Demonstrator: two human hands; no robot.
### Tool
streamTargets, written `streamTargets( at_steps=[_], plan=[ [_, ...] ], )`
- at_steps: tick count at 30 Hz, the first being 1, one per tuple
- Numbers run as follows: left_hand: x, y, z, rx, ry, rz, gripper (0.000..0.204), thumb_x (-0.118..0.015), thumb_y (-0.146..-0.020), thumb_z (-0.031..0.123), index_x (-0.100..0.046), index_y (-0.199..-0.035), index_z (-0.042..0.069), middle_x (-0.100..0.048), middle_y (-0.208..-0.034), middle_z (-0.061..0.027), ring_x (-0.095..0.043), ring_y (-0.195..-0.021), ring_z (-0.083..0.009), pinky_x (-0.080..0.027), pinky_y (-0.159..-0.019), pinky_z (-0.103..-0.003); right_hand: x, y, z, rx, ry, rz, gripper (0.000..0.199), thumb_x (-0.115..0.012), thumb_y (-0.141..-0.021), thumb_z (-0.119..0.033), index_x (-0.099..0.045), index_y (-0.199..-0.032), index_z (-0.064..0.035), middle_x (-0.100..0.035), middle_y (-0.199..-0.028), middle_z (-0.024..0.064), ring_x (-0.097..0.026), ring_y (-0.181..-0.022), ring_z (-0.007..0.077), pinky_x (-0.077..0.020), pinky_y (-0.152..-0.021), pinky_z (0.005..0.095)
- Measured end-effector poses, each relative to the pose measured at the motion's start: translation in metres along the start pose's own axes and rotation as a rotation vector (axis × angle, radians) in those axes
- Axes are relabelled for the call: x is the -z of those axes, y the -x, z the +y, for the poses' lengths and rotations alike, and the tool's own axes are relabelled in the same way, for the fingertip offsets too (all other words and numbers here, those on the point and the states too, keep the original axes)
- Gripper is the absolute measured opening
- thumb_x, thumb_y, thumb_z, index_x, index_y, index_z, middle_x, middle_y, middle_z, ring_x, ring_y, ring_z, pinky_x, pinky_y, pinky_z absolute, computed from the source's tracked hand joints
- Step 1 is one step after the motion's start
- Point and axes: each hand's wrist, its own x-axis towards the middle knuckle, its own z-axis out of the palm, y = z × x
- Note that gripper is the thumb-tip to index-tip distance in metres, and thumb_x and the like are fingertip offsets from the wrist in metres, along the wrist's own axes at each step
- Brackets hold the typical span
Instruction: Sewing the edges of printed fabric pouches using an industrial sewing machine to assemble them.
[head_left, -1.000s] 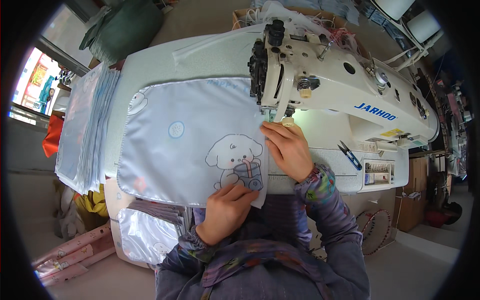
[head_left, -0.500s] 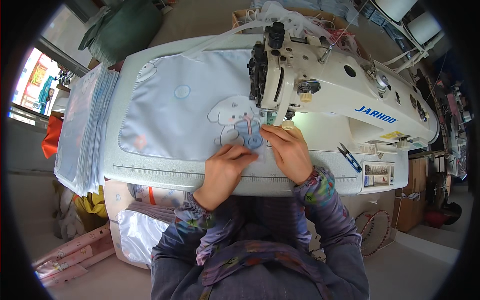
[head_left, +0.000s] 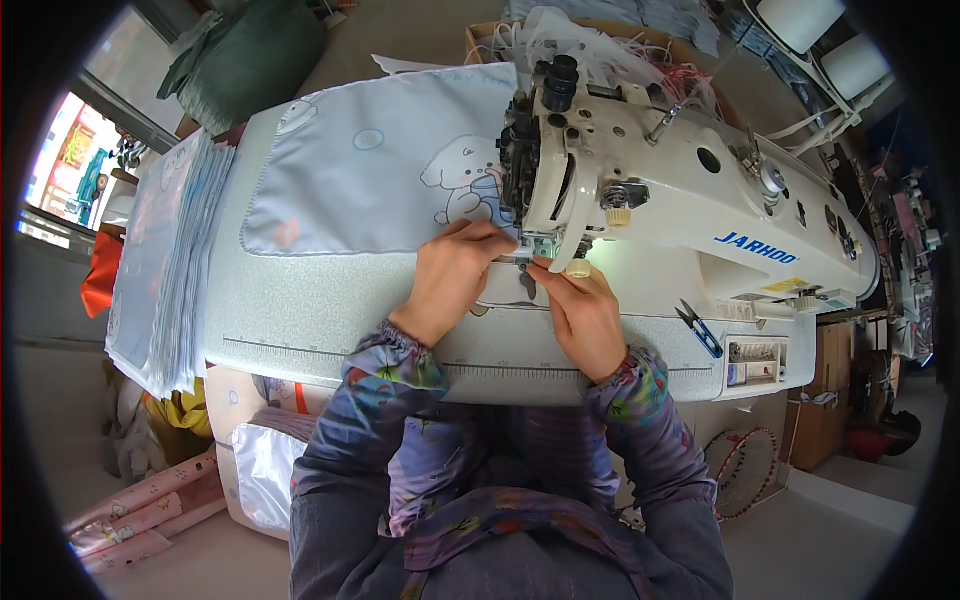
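Observation:
A pale blue satin fabric piece (head_left: 340, 190) printed with a white puppy lies on the sewing machine bed, its right edge running under the machine head (head_left: 560, 190). My left hand (head_left: 452, 275) pinches the near right corner of this fabric, fingertips close to the presser foot (head_left: 540, 246). Just right of it, my right hand (head_left: 587, 318) is closed with thumb and forefinger together at the front of the foot. Whatever lies between those fingertips is too small to make out. The machine's lamp lights the bed beside them.
Thread snips (head_left: 699, 328) and a small parts tray (head_left: 754, 362) rest on the bed's right. At the left hangs a thick stack of similar fabric pieces (head_left: 170, 265). Behind the machine stands a cardboard box (head_left: 484, 42) with white strips. Thread cones (head_left: 850, 60) are at upper right.
The fabric has shifted away from me, so its near edge now lies farther up the bed. My left hand has moved forward with it; my right hand has barely shifted.

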Motion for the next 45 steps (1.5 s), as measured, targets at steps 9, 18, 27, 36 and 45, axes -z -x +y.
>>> streamTargets(
  at_steps=[9,18,27,36,45],
  plan=[
    [-0.006,-0.013,-0.015,0.063,-0.055,0.044,0.018,-0.079,-0.077,0.007,-0.078,-0.094,0.012,-0.074,-0.096,-0.0019,-0.072,-0.093,-0.0276,-0.06,-0.076,-0.039,-0.004,-0.006,-0.002,0.005,-0.013,0.018,0.033,-0.065,-0.091,0.006,-0.075,-0.121,-0.0038,-0.076,-0.12,0.0136,-0.069,-0.106,0.0379,-0.055,-0.092,0.0442],
    [-0.003,0.012,-0.008,0.112,-0.002,0.139,0.018,-0.073,-0.081,0.01,-0.078,-0.097,0.013,-0.073,-0.102,-0.0043,-0.071,-0.1,-0.0277,-0.059,-0.081,-0.041,-0.003,-0.001,-0.013,-0.015,-0.025,-0.077,0.037,-0.065,-0.093,0.001,-0.07,-0.129,-0.0031,-0.07,-0.13,0.0159,-0.069,-0.113,0.0365,-0.0541,-0.098,0.0415],
    [0.067,0.189,0.108,0.292,0.293,0.299,0.019,-0.068,-0.092,0.004,-0.074,-0.11,0.006,-0.071,-0.104,-0.0101,-0.068,-0.094,-0.0304,-0.054,-0.084,-0.039,-0.03,-0.001,-0.057,0.465,0.071,-0.448,0.058,-0.068,-0.082,0.003,-0.067,-0.139,-0.0078,-0.063,-0.148,0.0091,-0.051,-0.143,0.0318,-0.03,-0.125,0.0574],
    [0.136,0.27,0.038,1.065,0.945,0.908,0.042,-0.055,-0.112,0.021,-0.051,-0.151,0.005,-0.061,-0.144,-0.0122,-0.058,-0.134,-0.0245,-0.045,-0.112,-0.039,-0.016,0.04,-0.076,0.384,-0.01,-0.469,0.059,-0.063,-0.076,0.007,-0.073,-0.132,-0.0071,-0.068,-0.142,0.0116,-0.055,-0.141,0.034,-0.0312,-0.125,0.0577],
    [0.107,0.184,0.073,0.448,-0.172,0.109,0.085,-0.055,-0.075,-0.01,-0.052,-0.157,0.013,-0.05,-0.162,-0.0122,-0.043,-0.151,-0.0364,-0.029,-0.127,-0.055,-0.018,0.041,-0.086,0.342,0.048,-0.439,0.06,-0.065,-0.077,0.006,-0.071,-0.135,-0.0084,-0.065,-0.146,0.0088,-0.055,-0.142,0.0318,-0.0331,-0.124,0.0556]
  ],
)
